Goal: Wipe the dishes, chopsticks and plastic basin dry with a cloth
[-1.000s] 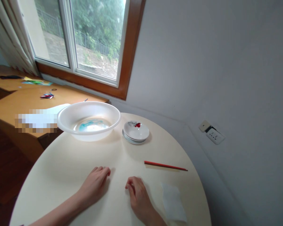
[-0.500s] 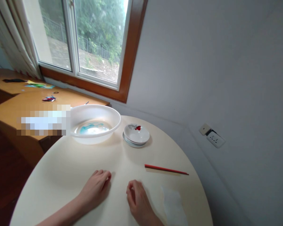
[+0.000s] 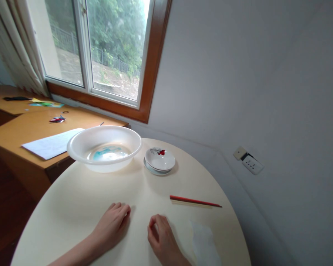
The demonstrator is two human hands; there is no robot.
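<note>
My left hand (image 3: 115,221) rests on the round cream table (image 3: 72,195), its fingers curled loosely with nothing seen in them. To its right, my right hand (image 3: 161,234) also lies on the table, thumb and fingers bent together into a ring around an unfilled gap. Beyond the right hand lie slim red chopsticks (image 3: 195,201), close together, tapering to a dark tip; whether there are one or two is hard to tell. A thin whitish sheet, perhaps tissue (image 3: 205,242), lies beside the right hand. Neither hand touches these things.
A translucent plastic basin (image 3: 105,164) with bluish marks at its bottom stands at the table's far side. Right of it are stacked white dishes (image 3: 160,159), the top one with a red flower. A wooden desk (image 3: 5,129) with white paper (image 3: 54,143) adjoins the left. A wall (image 3: 224,74) borders the right.
The scene sits slightly lower in view. My right thumb and forefinger form a slightly wider ring; the left hand stays nearly still. The things on the table have not moved.
</note>
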